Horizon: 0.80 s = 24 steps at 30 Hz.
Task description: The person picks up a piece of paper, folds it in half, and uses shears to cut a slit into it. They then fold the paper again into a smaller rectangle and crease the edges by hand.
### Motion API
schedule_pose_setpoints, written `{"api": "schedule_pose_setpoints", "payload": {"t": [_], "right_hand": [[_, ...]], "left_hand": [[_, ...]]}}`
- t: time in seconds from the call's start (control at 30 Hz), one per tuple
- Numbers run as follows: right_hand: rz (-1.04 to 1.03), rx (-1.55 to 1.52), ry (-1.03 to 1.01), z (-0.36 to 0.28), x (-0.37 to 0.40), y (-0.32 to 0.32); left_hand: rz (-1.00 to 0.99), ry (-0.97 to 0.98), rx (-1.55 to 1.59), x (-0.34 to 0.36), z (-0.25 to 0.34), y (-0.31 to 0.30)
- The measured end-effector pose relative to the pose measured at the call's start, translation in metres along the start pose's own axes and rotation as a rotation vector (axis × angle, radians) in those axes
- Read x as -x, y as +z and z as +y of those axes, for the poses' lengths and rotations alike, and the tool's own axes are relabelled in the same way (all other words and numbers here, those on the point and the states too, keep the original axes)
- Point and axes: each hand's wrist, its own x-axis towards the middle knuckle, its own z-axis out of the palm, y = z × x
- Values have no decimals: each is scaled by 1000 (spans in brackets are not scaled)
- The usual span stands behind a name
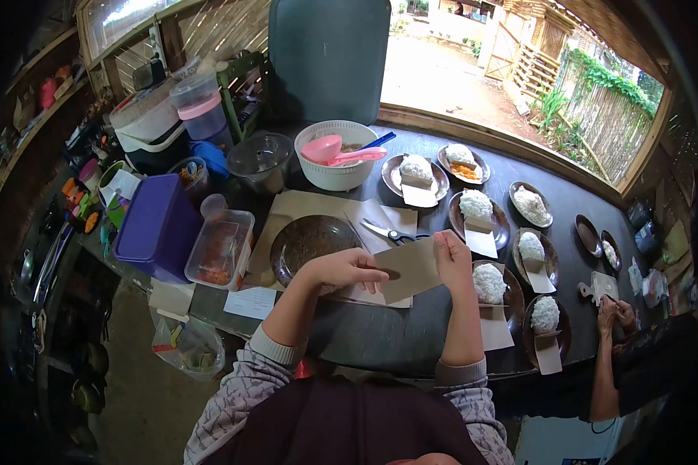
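My right hand (452, 260) pinches the right end of a brown piece of paper (408, 270), held up over the table. My left hand (347, 270) is at the paper's left edge, its fingers loosely bent and apart, the tips overlapping that edge. Under my left forearm sits a dark brown plate (306, 244), partly hidden by my arm. Just beyond the paper lie scissors (395, 234) with dark handles, on brown sheets (357, 213). To the right of my right hand, brown plates hold white rice mounds (488, 283), each with a folded paper piece (495, 327) leaning against it.
A white basket (335, 174) with a pink ladle (323, 147) stands at the back. Left are a clear tub (219, 260) of red food and a purple container (159, 225). On the far right, another person's hands (616, 313) work near a white board (599, 287).
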Motion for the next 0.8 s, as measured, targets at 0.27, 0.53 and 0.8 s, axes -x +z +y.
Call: {"api": "schedule_pose_setpoints", "payload": {"t": [0.27,0.53,0.8], "right_hand": [[-326,11,-90,-18,13,22],[-423,-7,-124,-22,18,33],[-411,-33,-191,-24,15,28]], "left_hand": [[81,15,-42,-5,-3,-4],[17,90,-199,-15,-20,-7],[149,92,-11,-5,-3,2]]}}
